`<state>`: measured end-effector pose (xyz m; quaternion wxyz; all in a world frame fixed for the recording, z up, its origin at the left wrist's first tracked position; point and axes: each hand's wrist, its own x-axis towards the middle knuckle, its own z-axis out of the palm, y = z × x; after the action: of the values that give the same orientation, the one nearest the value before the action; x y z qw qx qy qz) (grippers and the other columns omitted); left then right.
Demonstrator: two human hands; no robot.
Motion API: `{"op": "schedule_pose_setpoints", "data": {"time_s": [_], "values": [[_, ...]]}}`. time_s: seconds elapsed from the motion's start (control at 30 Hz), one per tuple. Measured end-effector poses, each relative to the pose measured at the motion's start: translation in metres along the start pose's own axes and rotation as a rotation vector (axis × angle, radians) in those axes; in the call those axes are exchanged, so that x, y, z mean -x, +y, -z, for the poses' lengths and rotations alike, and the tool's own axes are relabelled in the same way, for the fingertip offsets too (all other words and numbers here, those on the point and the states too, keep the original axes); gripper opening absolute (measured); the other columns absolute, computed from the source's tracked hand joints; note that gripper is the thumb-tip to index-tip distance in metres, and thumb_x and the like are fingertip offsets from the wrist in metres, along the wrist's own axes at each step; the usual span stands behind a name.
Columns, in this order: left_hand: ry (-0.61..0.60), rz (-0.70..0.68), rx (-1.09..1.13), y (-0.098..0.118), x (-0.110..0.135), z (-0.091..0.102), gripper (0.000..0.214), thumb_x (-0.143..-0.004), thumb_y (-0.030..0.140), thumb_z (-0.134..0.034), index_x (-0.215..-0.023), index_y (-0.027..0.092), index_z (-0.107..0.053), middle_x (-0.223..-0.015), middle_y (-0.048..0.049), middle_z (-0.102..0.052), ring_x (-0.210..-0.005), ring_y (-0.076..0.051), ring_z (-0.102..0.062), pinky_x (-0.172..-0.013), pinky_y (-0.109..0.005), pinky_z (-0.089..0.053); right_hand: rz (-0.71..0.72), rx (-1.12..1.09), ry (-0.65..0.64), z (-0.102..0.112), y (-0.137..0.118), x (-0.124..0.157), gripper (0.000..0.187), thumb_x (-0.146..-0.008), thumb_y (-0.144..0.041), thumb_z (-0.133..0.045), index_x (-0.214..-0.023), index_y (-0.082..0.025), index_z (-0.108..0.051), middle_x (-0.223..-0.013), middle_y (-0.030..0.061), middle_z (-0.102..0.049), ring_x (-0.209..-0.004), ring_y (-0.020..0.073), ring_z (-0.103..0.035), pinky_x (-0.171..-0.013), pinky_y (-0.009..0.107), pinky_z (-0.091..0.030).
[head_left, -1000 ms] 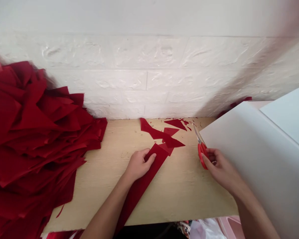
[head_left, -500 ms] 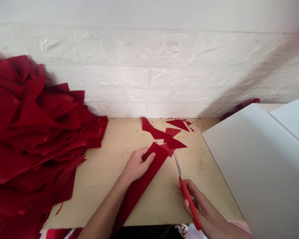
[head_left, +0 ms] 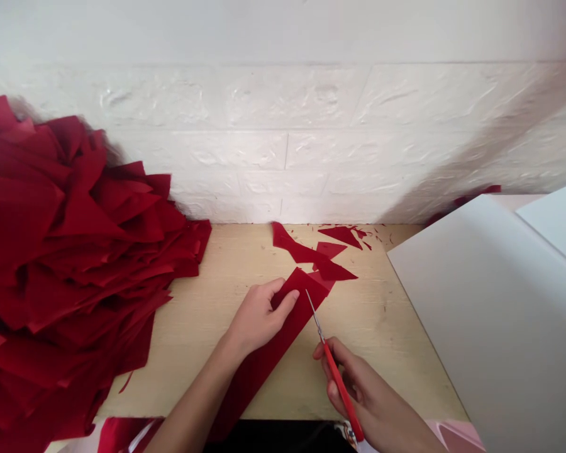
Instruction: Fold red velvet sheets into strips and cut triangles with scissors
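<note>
My left hand [head_left: 264, 313] pinches the upper end of a long red fabric strip [head_left: 276, 362], thumb on top. The strip runs slantwise toward the table's front edge. In my right hand [head_left: 353, 384] is a pair of scissors [head_left: 332, 362] with red handles, my fingers wrapped round them. The metal blades point up and left over the strip's right side, their tip near my left thumb. Whether the blades touch the cloth I cannot tell. Several red fabric scraps [head_left: 332, 267] lie just beyond the strip's far end.
A large heap of red fabric pieces [head_left: 66, 251] fills the left side. White panels [head_left: 481, 283] stand at the right. Behind the wooden table [head_left: 207, 327] rises a white brick-pattern wall [head_left: 245, 148]. Small red bits [head_left: 365, 236] lie along its foot.
My right hand has moved left with the scissors, bringing the blades from beside the strip's end to over its right side. My left hand keeps its hold. The view has shifted slightly.
</note>
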<state>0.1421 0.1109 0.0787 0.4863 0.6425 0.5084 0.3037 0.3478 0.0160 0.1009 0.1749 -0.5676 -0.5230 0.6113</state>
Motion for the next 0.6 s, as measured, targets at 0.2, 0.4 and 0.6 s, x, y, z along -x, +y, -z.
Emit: {"op": "schedule_pose_setpoints", "data": {"time_s": [0.2, 0.4, 0.6], "values": [[0.001, 0.002, -0.008, 0.003, 0.002, 0.0, 0.034, -0.097, 0.045, -0.051, -0.092, 0.019, -0.071, -0.078, -0.0037, -0.071, -0.072, -0.019, -0.062, -0.064, -0.028, -0.047, 0.024, -0.019, -0.011, -0.006, 0.004, 0.002, 0.043, -0.087, -0.063, -0.06, -0.094, -0.022, -0.052, -0.095, 0.0043, -0.059, -0.077, 0.0153, -0.051, -0.07, 0.027, -0.05], [0.009, -0.015, 0.009, 0.004, 0.007, 0.001, 0.033, -0.096, 0.045, -0.051, -0.091, 0.019, -0.071, -0.08, -0.0037, -0.071, -0.073, -0.019, -0.062, -0.064, -0.028, -0.046, 0.066, -0.032, -0.034, -0.011, 0.011, 0.002, 0.034, -0.092, -0.057, -0.055, -0.093, -0.023, -0.05, -0.085, -0.0003, -0.054, -0.067, 0.0125, -0.046, -0.061, 0.024, -0.046], [0.023, -0.008, -0.011, 0.004, 0.011, 0.002, 0.033, -0.096, 0.045, -0.051, -0.086, 0.018, -0.067, -0.078, -0.0027, -0.068, -0.071, -0.017, -0.059, -0.062, -0.027, -0.043, 0.057, 0.018, -0.074, -0.013, 0.009, 0.004, 0.033, -0.095, -0.055, -0.05, -0.095, -0.022, -0.048, -0.08, -0.0014, -0.048, -0.067, 0.0122, -0.043, -0.061, 0.024, -0.043]]}}
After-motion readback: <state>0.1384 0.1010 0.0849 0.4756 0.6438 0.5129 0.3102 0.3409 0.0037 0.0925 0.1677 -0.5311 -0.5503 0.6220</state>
